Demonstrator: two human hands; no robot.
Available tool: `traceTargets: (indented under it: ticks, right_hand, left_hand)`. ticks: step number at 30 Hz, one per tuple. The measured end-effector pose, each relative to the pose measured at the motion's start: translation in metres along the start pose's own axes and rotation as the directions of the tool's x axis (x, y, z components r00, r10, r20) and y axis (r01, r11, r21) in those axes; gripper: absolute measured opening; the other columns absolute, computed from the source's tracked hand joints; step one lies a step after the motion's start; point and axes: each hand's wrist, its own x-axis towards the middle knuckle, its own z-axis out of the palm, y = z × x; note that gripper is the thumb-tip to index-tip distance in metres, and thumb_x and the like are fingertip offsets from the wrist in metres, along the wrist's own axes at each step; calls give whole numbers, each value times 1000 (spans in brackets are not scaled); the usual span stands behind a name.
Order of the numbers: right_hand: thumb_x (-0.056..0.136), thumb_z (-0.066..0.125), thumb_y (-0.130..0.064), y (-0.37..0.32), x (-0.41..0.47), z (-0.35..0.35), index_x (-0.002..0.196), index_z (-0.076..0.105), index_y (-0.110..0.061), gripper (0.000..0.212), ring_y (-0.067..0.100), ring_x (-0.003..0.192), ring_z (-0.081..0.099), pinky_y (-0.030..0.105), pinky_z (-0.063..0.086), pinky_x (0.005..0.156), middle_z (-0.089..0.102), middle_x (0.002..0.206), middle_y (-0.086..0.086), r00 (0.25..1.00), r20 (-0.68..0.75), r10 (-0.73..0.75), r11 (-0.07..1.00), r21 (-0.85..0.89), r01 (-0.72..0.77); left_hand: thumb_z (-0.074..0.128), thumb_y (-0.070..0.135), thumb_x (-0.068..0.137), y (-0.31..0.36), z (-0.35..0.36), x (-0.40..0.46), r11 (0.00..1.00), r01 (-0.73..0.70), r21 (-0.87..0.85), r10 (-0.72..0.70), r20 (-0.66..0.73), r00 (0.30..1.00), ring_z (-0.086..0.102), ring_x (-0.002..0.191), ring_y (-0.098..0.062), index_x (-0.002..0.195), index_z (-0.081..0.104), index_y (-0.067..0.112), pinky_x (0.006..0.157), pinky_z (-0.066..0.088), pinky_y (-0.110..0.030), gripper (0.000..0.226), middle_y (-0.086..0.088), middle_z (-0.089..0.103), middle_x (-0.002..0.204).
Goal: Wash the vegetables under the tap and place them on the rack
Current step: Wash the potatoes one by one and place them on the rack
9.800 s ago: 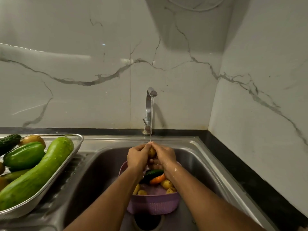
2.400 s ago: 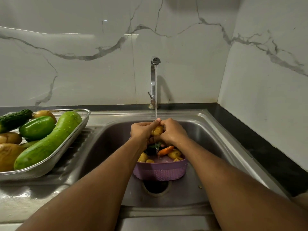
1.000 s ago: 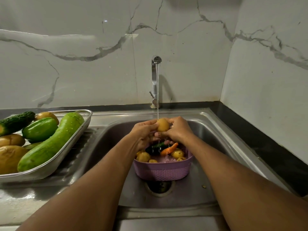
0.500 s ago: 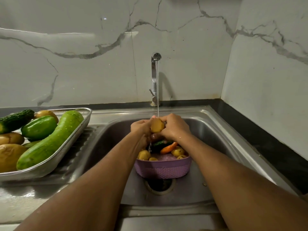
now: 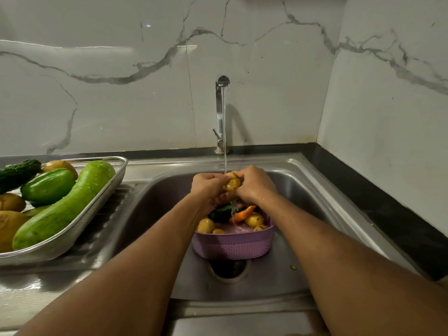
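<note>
Meanwhile, one potato [image 5: 233, 183] is still gripped by left hand [image 5: 208, 187] and right hand [image 5: 255, 184] under the tap [image 5: 221, 112], turned lower than before; four potatoes are counted in the basket [image 5: 234, 247].

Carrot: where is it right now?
Head view: the carrot lies in the purple basket in the sink, right of the dark cucumber, below both hands.

Materials and surface finish

Sink [image 5: 322, 190], tap [image 5: 220, 112] and rack [image 5: 97, 209]: brushed or polished metal, wet sheen. Basket [image 5: 232, 246], centre frame: matt purple plastic, woven texture. Wall [image 5: 121, 93]: glossy veined marble. Long gourd [image 5: 65, 207], left: smooth, glossy, beaded with water.
</note>
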Motion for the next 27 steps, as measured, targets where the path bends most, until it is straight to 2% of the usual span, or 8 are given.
traceTargets:
  ticks: [6,8,12,15,19,22,24,27]
  right_hand:
    - [88,78,-31,-15,-3,10,122,69,-26,36,19,89,67,34,56,76,70,99,-1,994,-67,-83,973,-219,66]
    - [88,79,-32,-19,-4,10,123,68,-26,37,19,89,67,33,55,76,70,99,-1,993,-76,-89,975,-212,71]
    - [86,80,-37,-13,-6,0,116,72,-32,32,14,67,73,37,63,74,73,87,-8,1000,8,-27,998,-58,27]
    - [75,90,-44,-5,-8,-5,117,71,-32,48,9,55,73,32,65,65,75,88,-10,988,147,36,991,125,-55]
    - [70,92,-48,0,-5,-2,123,69,-29,61,7,58,73,29,63,61,73,91,-11,990,134,44,990,125,-60]
    - [70,90,-52,0,-2,-1,101,75,-30,41,6,68,71,32,63,70,73,84,-12,997,81,15,998,54,-19]
    - [74,88,-50,-2,-2,-2,88,74,-29,29,5,66,69,27,58,63,72,76,-11,999,52,13,999,45,-16]
    - [85,81,-37,-9,-2,0,104,76,-29,21,12,74,68,29,56,66,72,84,-6,999,-4,-33,995,-99,32]
  left_hand:
    - [85,46,79,-9,6,5,999,-6,34,14,-216,976,76,83,-25,88,77,14,73,66,-44,34,-8,77,86]
    - [87,47,77,-7,2,5,1000,-1,3,2,-213,977,76,81,-25,90,77,14,70,66,-42,37,-8,77,87]
    - [79,22,89,4,-5,-2,996,65,-63,-68,-55,996,76,72,-22,102,76,7,55,61,-30,19,-14,78,93]
    - [69,11,96,7,-14,-2,989,143,-47,-138,95,986,75,88,-27,115,72,5,75,64,-39,20,-19,76,108]
    - [59,5,101,8,-19,-4,987,161,-28,-151,220,964,71,99,-28,119,68,5,92,57,-41,20,-17,74,113]
    - [69,7,96,7,-12,-3,989,137,-60,-131,105,986,75,103,-33,116,71,3,91,61,-48,20,-18,76,107]
    - [76,14,91,3,-4,-1,992,109,-64,-109,1,994,77,93,-32,107,74,6,80,65,-45,18,-17,78,99]
    - [84,34,84,-6,4,7,999,49,-5,-49,-140,989,77,84,-28,94,75,15,78,65,-45,23,-10,77,92]
